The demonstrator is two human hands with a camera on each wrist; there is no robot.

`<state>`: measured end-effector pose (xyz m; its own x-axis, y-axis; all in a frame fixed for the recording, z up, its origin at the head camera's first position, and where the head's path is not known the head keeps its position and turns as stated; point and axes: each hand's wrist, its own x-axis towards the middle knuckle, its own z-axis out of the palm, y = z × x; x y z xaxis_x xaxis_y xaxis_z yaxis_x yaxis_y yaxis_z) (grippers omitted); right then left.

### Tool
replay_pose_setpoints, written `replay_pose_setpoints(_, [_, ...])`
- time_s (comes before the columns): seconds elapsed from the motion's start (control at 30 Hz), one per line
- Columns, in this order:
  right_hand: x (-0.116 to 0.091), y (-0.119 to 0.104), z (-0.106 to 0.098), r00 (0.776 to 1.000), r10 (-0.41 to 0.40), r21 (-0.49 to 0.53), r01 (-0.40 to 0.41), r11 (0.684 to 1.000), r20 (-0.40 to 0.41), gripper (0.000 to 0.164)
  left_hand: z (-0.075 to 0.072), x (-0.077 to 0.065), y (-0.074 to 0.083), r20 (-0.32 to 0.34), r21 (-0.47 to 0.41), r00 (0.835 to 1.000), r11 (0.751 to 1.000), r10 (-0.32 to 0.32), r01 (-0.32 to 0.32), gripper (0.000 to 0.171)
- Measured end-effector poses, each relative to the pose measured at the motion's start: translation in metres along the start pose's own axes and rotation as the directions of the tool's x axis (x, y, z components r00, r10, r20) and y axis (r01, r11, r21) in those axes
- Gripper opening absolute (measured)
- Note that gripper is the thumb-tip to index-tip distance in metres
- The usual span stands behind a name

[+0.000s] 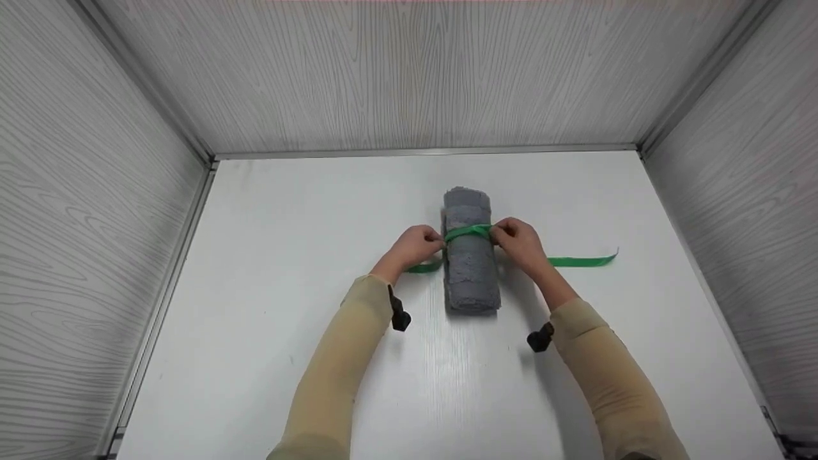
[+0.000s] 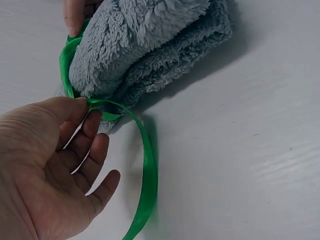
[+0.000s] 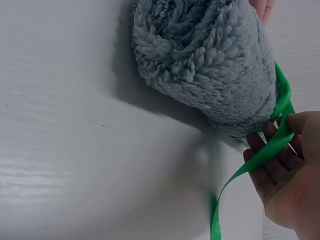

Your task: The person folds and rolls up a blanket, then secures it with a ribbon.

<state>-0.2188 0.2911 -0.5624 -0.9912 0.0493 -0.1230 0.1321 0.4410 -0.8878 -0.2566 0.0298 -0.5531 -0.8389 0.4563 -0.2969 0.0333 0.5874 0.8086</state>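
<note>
A rolled grey fluffy towel (image 1: 471, 275) lies lengthwise on the white table, with a green ribbon (image 1: 470, 231) crossing over its upper half. At the roll's left side my left hand (image 1: 416, 248) pinches the ribbon between thumb and forefinger; in the left wrist view a loose tail of ribbon (image 2: 148, 170) curves down from the fingertips. My right hand (image 1: 521, 244) pinches the ribbon at the right side of the roll. From it, in the right wrist view, the other tail (image 3: 267, 152) runs across the fingers and down toward the table. The ribbon under the roll is hidden.
The white table (image 1: 287, 255) is bounded by grey wood-grain panels at the back (image 1: 409, 76), left and right. The right ribbon tail's end (image 1: 585, 261) stretches out past my right wrist. Small black devices (image 1: 540, 338) hang at both sleeve cuffs.
</note>
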Motion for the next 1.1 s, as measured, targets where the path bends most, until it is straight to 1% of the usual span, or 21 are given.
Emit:
replay_pose_setpoints(0.17, [0.001,0.004,-0.003,1.0,0.005,-0.029,-0.005,1.0,-0.005,0.028,-0.006,-0.004,-0.002,-0.043,0.012,0.999,1.0,-0.002,0.002,0.024])
replay_pose_setpoints(0.33, [0.001,0.008,-0.006,1.0,-0.003,-0.128,0.001,0.992,-0.019,0.028,-0.016,-0.008,-0.006,-0.054,0.048,0.999,0.999,-0.001,0.004,0.018])
replay_pose_setpoints(0.53, [0.0,0.011,-0.01,0.999,-0.013,-0.248,0.002,0.969,-0.042,0.027,-0.028,-0.01,-0.013,-0.04,0.091,0.999,0.996,-0.01,0.013,0.017])
replay_pose_setpoints(0.77, [0.002,0.016,-0.014,0.998,-0.003,-0.299,-0.014,0.954,-0.058,0.027,-0.034,-0.008,-0.02,-0.021,0.119,1.0,0.993,0.002,0.0,0.016])
replay_pose_setpoints(0.93, [0.003,0.02,-0.016,0.998,-0.002,-0.338,-0.02,0.941,-0.064,0.027,-0.037,-0.01,-0.025,-0.006,0.105,1.0,0.994,-0.013,0.014,0.016])
replay_pose_setpoints(1.1, [0.006,0.022,-0.017,0.997,-0.009,-0.373,-0.02,0.928,-0.076,0.025,-0.042,-0.014,-0.027,0.004,0.103,1.0,0.995,-0.014,0.013,0.015])
